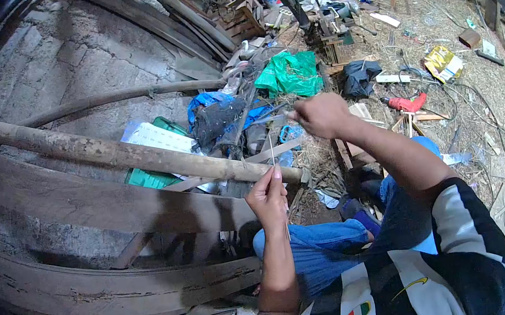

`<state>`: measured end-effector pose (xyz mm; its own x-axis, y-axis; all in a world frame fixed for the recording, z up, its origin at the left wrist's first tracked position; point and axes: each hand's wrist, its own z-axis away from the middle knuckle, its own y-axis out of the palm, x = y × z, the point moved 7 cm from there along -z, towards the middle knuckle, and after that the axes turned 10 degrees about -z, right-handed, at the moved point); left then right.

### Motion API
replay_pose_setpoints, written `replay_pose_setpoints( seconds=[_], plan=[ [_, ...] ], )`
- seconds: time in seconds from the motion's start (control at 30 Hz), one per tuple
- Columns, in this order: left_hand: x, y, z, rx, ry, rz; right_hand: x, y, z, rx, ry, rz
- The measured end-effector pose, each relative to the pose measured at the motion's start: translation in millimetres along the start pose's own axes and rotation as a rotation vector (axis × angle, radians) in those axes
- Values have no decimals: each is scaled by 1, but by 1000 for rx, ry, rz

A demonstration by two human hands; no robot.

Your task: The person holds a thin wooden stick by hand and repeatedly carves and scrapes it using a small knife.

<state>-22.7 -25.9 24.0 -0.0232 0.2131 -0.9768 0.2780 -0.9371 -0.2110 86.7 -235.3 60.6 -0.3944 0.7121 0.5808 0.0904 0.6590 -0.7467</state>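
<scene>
Near the middle of the head view, my left hand (269,198) pinches a thin light stick (272,150) that stands nearly upright above the thumb. My right hand (322,116) is up and to the right of the stick, apart from it, with its fingers curled. Something small and pale shows at its fingertips, too small to name. Just beyond my left hand is the end of a long wooden pole (105,150). A green plastic bag (290,74) lies beyond my right hand.
A red power drill (406,103), a black bag (361,78) and a yellow packet (443,63) lie on the littered ground at the right. Wooden planks (81,212) fill the left. White sheets (157,137) and a blue bag lie behind the pole.
</scene>
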Motion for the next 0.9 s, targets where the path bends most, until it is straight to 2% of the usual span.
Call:
replay_pose_setpoints(
  seconds=[0.1, 0.13, 0.17, 0.23, 0.3, 0.4, 0.47, 0.5, 0.6, 0.63, 0.7, 0.73, 0.77, 0.83, 0.9],
  plan=[
    [5, -2, -3, -36, 25, 5, 17, -11, 12, -42, 14, -125],
    [4, -1, -4, -36, 25, 7, 28, -4, 17, -80, -118, -151],
    [4, 0, -3, -30, -1, 6, 29, 1, 22, -80, -114, -153],
    [4, 4, -1, -14, -30, -1, 47, 16, 30, 122, -237, -94],
    [2, 7, 0, 15, 1, 31, 39, 28, 26, 126, -256, -92],
    [-1, 6, 1, 28, 15, 36, 19, 20, 13, 25, -213, -98],
    [0, 5, 3, 35, -7, 56, -3, 4, 4, -13, 4, -92],
    [1, 5, 4, 37, -29, 78, -2, 5, 4, -11, 2, -91],
    [0, 10, 2, 130, -75, 95, 9, 15, 7, -37, -50, -636],
    [1, 11, 3, 134, -81, 95, 12, 20, 11, -36, -43, -636],
    [0, 20, 6, 240, -45, 113, 27, 35, 17, 137, -86, -797],
    [0, 22, 8, 244, -54, 112, 24, 38, 16, 156, -21, -938],
    [-1, 24, 10, 254, -72, 129, 17, 41, 11, 158, -15, -939],
    [1, 23, 12, 260, -90, 150, -5, 26, -4, -130, -57, -955],
    [5, 20, 15, 322, -76, 113, -28, 20, -11, -98, 87, -896]
  ],
)
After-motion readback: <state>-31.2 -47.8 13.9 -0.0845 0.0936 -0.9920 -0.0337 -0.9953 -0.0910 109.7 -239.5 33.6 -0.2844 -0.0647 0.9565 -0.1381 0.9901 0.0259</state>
